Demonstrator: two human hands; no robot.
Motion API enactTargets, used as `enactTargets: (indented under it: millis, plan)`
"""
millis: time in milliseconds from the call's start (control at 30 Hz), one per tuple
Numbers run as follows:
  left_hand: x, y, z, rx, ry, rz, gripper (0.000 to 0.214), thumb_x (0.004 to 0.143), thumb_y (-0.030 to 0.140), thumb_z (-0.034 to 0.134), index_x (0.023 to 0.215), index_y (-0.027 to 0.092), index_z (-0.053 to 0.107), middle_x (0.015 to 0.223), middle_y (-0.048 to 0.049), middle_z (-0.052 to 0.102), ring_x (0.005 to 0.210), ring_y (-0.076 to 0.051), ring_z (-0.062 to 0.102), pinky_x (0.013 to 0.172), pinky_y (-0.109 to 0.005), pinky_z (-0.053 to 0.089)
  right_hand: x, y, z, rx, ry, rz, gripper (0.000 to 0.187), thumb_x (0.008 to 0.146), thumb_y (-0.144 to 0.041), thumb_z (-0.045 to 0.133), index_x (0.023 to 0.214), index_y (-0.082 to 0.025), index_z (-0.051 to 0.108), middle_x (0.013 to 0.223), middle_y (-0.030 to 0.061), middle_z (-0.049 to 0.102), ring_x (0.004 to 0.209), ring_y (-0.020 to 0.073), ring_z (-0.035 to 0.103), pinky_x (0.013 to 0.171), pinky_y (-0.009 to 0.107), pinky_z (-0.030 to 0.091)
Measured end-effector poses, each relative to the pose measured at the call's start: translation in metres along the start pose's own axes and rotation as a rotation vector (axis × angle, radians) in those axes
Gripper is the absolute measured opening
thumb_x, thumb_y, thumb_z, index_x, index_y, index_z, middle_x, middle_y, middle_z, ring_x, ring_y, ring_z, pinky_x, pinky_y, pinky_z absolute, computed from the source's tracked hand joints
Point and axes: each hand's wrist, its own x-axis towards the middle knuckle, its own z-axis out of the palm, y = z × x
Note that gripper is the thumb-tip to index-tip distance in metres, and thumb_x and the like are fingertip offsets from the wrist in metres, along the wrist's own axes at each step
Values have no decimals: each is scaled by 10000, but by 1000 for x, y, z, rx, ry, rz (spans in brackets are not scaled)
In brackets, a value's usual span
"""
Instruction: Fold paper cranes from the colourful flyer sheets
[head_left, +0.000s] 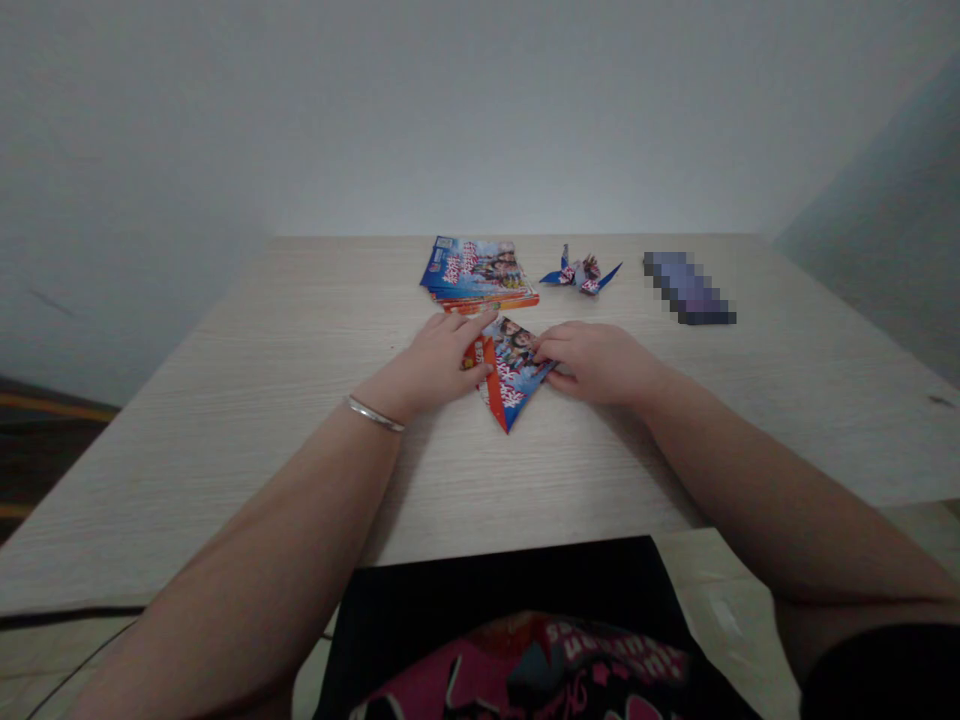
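A folded triangle of printed blue and red paper (510,385) lies on the pale wooden table (300,400), its tip pointing toward me. My left hand (435,362) rests on its left edge, fingers bent and pressing the paper down, a silver bangle on the wrist. My right hand (592,360) is curled at the paper's right corner, fingertips pinching its edge.
A stack of the same printed sheets (474,272) lies just beyond the hands. A finished folded paper crane (580,273) sits to its right, and a blurred dark oblong object (688,288) farther right. A plain wall stands behind the table.
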Motion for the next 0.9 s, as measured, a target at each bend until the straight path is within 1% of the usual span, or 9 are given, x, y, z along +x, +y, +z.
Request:
enactTargets:
  millis: [100,167,267,300,367,500,633,800,900]
  plan:
    - [-2,-3,-5,-152,66,13,663,945,295,575,1558,74,454,1522,-237,532,1359,-323,555,1152,-482,455,-1,0,-1,1,-10,36,227,927,-242,576,1087,-187,727,1230,111,761,1103,258,693,900,367,530]
    - [-5,-6,-10,-224,75,60,573,913,271,609,1462,116,555,1420,-196,613,1252,-278,614,1070,-439,509,-1,-1,-3,-14,-3,62,225,924,-234,585,1083,-205,741,1206,100,768,1081,247,689,879,351,519]
    - [-8,-8,-17,-227,28,167,222,873,250,660,1076,176,712,1097,-91,718,1051,-232,655,957,-381,528,-2,-1,-5,-47,15,108,236,930,-238,589,1075,-222,775,1135,94,784,1031,243,691,842,347,507]
    - [-9,-7,-20,-223,24,182,122,875,254,668,965,180,706,1018,-72,713,995,-219,654,911,-356,527,-2,0,-5,-57,21,121,241,933,-244,588,1069,-226,786,1112,93,789,1015,243,694,836,353,504]
    - [-10,-5,-23,-207,11,186,65,885,244,672,875,181,685,951,-53,699,909,-195,646,831,-317,510,-2,4,-5,-74,33,131,248,938,-255,584,1055,-236,802,1081,86,797,996,240,698,836,364,501]
    - [-7,1,-25,-90,-68,193,55,893,205,667,879,177,712,908,-50,698,824,-185,632,781,-312,465,-2,13,-3,-93,37,90,233,939,-261,598,1027,-256,814,1075,61,806,1012,231,705,850,366,501]
    - [-5,0,-26,-56,-123,180,119,893,207,639,787,172,681,837,-45,683,783,-177,608,746,-298,440,-5,22,-5,-70,44,73,212,962,-276,613,1009,-260,819,1103,49,810,1034,240,710,856,364,498]
    - [-9,-2,-30,-162,-22,-35,178,909,340,603,828,194,667,785,-17,682,700,-168,581,646,-282,402,-8,29,-4,78,74,237,252,996,-355,585,1020,-231,803,1070,75,802,984,247,703,769,340,475]
    - [-9,0,-26,-250,-2,-120,199,905,382,595,881,201,673,817,-16,712,695,-168,604,633,-281,413,-5,31,1,155,86,274,263,989,-365,574,923,-212,778,945,72,784,857,212,668,703,317,432]
